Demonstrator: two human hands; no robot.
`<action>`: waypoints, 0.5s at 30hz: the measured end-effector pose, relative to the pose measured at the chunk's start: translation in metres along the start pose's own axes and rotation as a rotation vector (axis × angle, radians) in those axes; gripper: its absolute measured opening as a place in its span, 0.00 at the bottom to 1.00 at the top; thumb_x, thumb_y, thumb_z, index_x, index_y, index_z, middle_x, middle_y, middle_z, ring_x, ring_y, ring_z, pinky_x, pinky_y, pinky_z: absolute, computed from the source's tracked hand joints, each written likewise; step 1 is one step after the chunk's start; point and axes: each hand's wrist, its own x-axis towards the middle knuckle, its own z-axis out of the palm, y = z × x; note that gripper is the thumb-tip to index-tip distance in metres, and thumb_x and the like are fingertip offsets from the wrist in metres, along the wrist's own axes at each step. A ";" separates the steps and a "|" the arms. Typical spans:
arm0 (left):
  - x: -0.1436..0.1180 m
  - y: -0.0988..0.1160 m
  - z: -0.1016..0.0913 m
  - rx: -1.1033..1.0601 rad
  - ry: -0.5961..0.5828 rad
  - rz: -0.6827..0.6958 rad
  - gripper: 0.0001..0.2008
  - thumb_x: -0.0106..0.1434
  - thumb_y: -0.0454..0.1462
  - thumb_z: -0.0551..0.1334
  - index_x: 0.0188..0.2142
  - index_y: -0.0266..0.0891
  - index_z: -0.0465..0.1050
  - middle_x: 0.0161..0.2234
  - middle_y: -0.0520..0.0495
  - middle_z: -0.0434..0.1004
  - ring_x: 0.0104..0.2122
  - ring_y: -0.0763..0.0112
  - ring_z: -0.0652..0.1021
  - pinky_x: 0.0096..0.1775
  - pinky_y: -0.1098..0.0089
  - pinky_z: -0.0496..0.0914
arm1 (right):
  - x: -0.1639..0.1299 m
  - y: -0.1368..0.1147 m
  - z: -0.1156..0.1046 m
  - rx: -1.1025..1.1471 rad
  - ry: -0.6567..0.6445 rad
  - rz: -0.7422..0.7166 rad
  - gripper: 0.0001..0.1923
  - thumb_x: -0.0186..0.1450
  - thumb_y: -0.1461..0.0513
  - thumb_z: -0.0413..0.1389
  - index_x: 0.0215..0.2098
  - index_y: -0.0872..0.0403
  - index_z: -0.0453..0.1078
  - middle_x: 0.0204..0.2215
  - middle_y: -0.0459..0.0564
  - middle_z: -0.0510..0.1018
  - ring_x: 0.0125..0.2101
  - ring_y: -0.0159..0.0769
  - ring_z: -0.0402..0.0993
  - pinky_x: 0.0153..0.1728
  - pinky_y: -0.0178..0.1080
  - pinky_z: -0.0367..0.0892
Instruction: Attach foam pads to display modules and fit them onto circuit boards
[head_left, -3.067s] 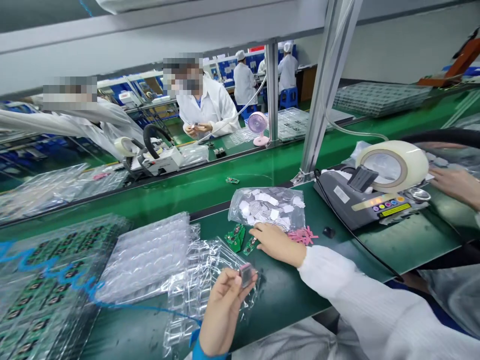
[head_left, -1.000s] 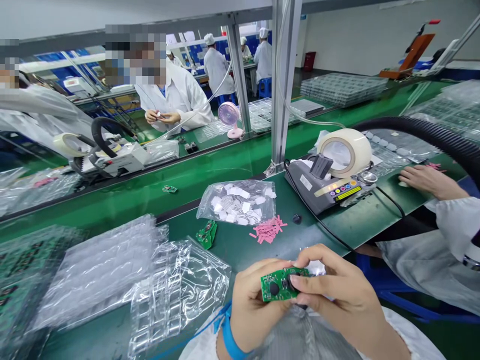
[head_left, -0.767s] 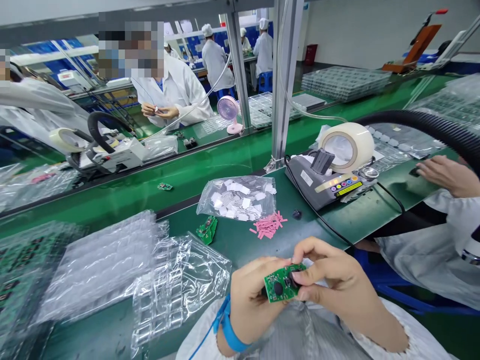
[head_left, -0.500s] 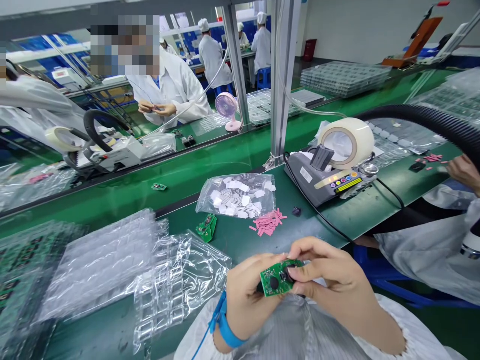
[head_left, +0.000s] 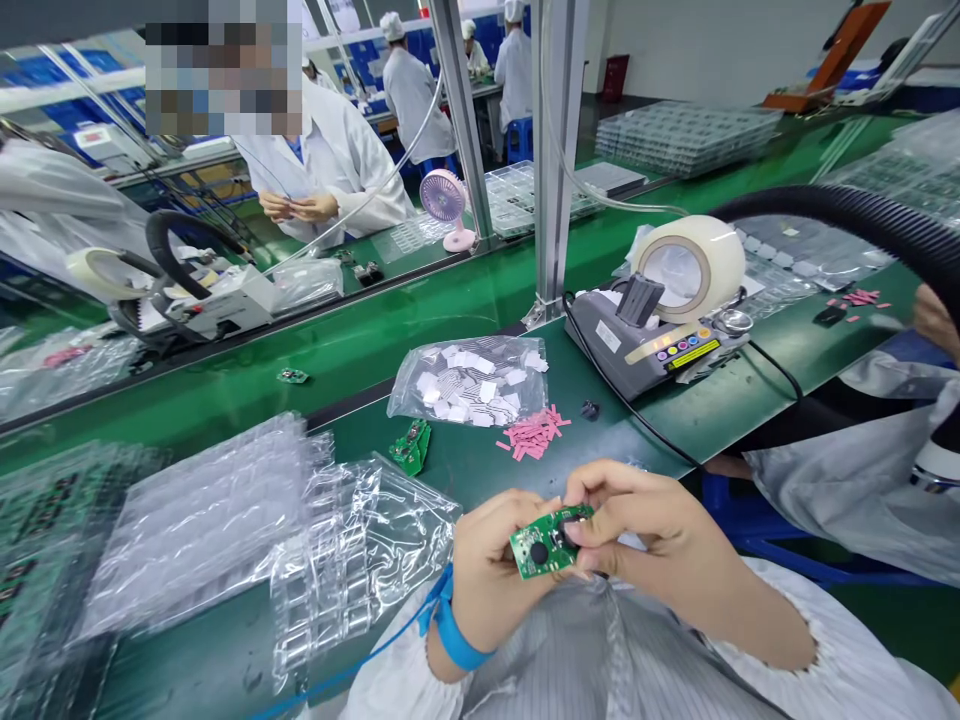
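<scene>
Clear bag [head_left: 471,383] of white squares on counter [head_left: 675,430]; green circuit board [head_left: 546,541] pinched between left grip [head_left: 499,580] and right grip [head_left: 645,550], long axis left-right, right end slightly raised.

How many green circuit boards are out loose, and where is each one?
Held in both hands: 1 board, between left hand and right hand
On the mat: 1 board
On the belt: 1 board
Total: 3
</scene>
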 end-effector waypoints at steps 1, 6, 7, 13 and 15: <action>0.001 -0.001 0.000 -0.024 -0.015 -0.028 0.13 0.43 0.34 0.71 0.30 0.41 0.73 0.25 0.53 0.74 0.25 0.75 0.73 0.28 0.75 0.67 | 0.000 0.002 -0.001 -0.017 -0.002 -0.002 0.06 0.63 0.65 0.55 0.29 0.53 0.72 0.34 0.47 0.68 0.24 0.24 0.68 0.25 0.31 0.67; 0.006 -0.004 -0.006 -0.344 -0.228 -0.403 0.32 0.41 0.36 0.72 0.48 0.45 0.67 0.36 0.51 0.71 0.35 0.72 0.73 0.39 0.70 0.68 | 0.001 0.016 -0.012 -0.238 -0.064 -0.040 0.05 0.62 0.60 0.56 0.36 0.50 0.72 0.35 0.49 0.75 0.35 0.34 0.74 0.36 0.35 0.71; 0.006 -0.005 -0.009 -0.477 -0.275 -0.494 0.36 0.40 0.38 0.73 0.50 0.45 0.64 0.36 0.51 0.70 0.34 0.73 0.73 0.39 0.70 0.67 | 0.002 0.019 -0.014 -0.309 -0.088 -0.022 0.07 0.60 0.60 0.57 0.38 0.49 0.71 0.36 0.48 0.76 0.37 0.36 0.74 0.38 0.36 0.71; 0.011 -0.020 -0.021 -0.592 -0.270 -0.844 0.31 0.35 0.50 0.72 0.37 0.35 0.73 0.24 0.53 0.71 0.24 0.78 0.71 0.29 0.73 0.65 | 0.019 0.035 -0.011 -0.595 -0.233 -0.164 0.20 0.59 0.60 0.58 0.49 0.43 0.65 0.42 0.46 0.77 0.40 0.38 0.75 0.38 0.35 0.73; 0.024 -0.032 -0.032 -0.479 -0.255 -0.850 0.25 0.35 0.46 0.73 0.30 0.33 0.74 0.22 0.52 0.72 0.22 0.77 0.72 0.28 0.72 0.67 | 0.024 0.044 -0.005 -0.672 -0.153 -0.239 0.23 0.59 0.58 0.58 0.52 0.44 0.63 0.44 0.49 0.76 0.42 0.43 0.75 0.37 0.38 0.74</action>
